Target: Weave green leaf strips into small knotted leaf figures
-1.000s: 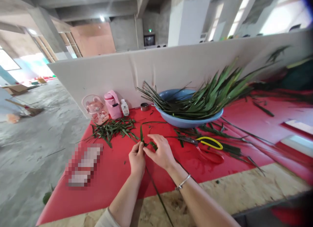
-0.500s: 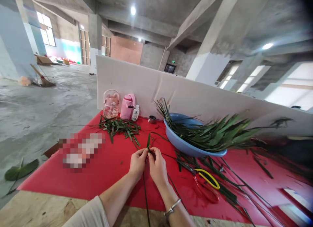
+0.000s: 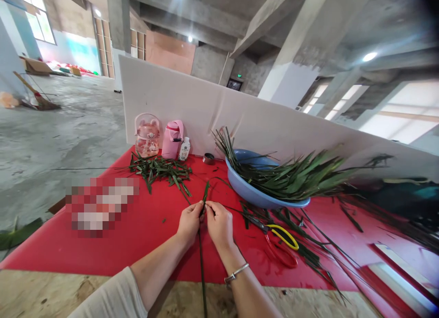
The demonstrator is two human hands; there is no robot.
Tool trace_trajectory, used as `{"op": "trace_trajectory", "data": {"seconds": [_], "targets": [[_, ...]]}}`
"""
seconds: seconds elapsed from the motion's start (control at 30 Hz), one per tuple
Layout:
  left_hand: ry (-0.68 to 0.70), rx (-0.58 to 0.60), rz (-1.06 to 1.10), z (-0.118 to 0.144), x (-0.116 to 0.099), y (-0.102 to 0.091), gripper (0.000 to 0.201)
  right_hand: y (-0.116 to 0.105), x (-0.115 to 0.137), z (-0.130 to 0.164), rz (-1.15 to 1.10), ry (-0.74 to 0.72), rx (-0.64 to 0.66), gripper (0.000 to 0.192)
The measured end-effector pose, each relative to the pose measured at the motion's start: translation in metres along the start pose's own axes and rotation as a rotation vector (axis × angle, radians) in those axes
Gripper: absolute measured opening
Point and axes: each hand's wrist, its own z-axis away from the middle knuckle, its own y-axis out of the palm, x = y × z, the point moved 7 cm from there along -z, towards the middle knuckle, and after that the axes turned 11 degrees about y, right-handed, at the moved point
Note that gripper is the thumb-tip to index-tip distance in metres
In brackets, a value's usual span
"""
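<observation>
My left hand [image 3: 189, 222] and my right hand [image 3: 219, 225] are pressed together over the red table cover [image 3: 144, 235]. Both pinch one long narrow green leaf strip [image 3: 202, 267] at its folded upper end, where a short tip sticks up between the fingertips. The strip's stem runs down toward me between my forearms. A silver bracelet sits on my right wrist.
A blue basin [image 3: 260, 197] piled with long green leaves stands at the right. Scissors with yellow and red handles [image 3: 281, 242] lie among loose leaves beside my right hand. Cut leaf scraps [image 3: 161, 171], a pink jug [image 3: 147, 136], a pink bottle [image 3: 172, 140] and a white partition [image 3: 206, 108] are behind.
The camera has swung left and up, so the table now sits more central. My hands have drawn closer together on the leaf strip and stay pinched on it.
</observation>
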Motion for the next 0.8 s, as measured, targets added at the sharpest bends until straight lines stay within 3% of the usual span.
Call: {"op": "trace_trajectory", "data": {"seconds": [0.23,0.53,0.8], "targets": [[0.127,0.033,-0.106,0.000,-0.010,0.000,0.042,0.000,0.001,-0.001,0.058,-0.008,-0.017,0.023],[0.182,0.022,-0.193,-0.004,-0.007,-0.001,0.040,-0.002,-0.022,-0.002,-0.393,0.368,0.017,0.021],[0.166,0.002,-0.180,-0.004,-0.003,-0.007,0.041,0.007,-0.024,-0.005,-0.423,0.430,0.090,0.023]]}}
